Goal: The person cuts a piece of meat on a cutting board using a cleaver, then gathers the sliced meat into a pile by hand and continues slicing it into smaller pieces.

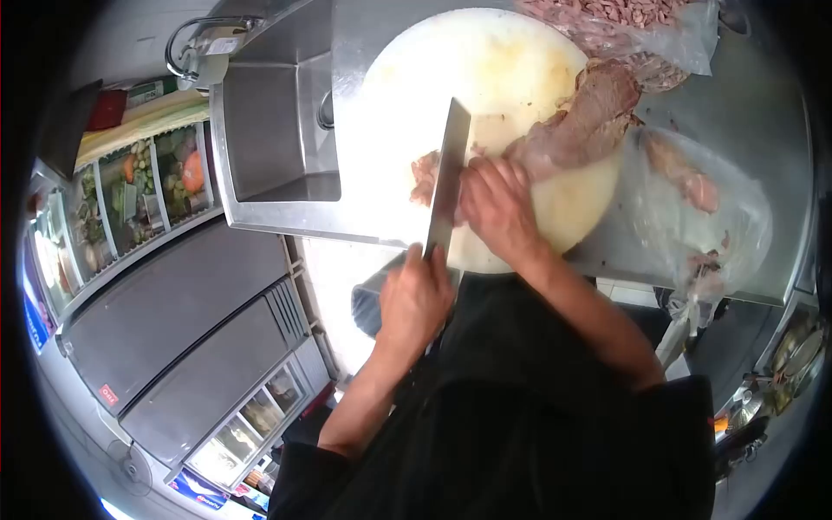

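Closed around the handle of a cleaver, the left hand had its fingers wrapped in, leaving hardly any of the handle in sight. The blade stood nearly on edge over a round white cutting board, its far end pointing away from the person. The right hand was palm down with its fingers bent, their tips close against the side of the blade and touching the near end of a large piece of meat; how far those fingers closed beneath could not be told, since the back of the hand hid them.

That large piece lay on the right part of the board, running from the right hand out toward the far right rim. On the other side of the blade, small cut meat lay on the board, just beside the steel. A few tiny scraps were scattered near the blade.

Beyond the board's far right rim, a plastic bag held a heap of sliced meat. A clear bag with more pieces in it rested to the right on the metal counter. The sink was to the left of the board, with a faucet at its far left corner.
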`<state>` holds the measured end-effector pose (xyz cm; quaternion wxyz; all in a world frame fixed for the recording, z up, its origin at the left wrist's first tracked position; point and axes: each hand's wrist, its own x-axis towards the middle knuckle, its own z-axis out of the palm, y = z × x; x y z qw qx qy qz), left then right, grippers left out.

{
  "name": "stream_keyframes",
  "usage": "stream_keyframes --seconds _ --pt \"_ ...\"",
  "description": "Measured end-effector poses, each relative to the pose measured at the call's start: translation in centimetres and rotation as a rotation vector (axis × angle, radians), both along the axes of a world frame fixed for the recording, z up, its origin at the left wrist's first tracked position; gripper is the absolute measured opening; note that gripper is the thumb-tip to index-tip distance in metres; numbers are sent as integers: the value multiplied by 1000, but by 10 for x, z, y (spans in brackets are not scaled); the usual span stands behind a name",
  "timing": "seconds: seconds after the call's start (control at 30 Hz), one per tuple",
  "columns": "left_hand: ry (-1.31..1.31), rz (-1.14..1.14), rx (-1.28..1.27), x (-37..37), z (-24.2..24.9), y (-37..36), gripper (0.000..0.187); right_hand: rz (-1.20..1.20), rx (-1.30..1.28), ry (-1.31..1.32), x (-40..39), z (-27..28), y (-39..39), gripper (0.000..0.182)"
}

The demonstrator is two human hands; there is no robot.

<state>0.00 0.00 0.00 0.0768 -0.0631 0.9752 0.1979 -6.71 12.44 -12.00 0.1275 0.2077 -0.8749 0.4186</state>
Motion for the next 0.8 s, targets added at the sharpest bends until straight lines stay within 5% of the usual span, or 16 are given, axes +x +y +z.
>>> stream_keyframes --seconds 0.1,0.23,0.37,0.53,0.8 --pt "21 121 67 -48 -35 22 23 -32 3 36 -5 -3 9 30" --pt "110 107 126 -118 -40 16 32 14 25 53 -3 -3 6 26" --pt "-11 91 152 -110 1 17 35 -27 72 20 -10 5 15 25" --pt "-239 130 20 -14 28 10 26 -72 59 62 -12 4 15 19" --pt "77 186 134 -55 -33 25 25 -42 71 12 -13 3 14 19"
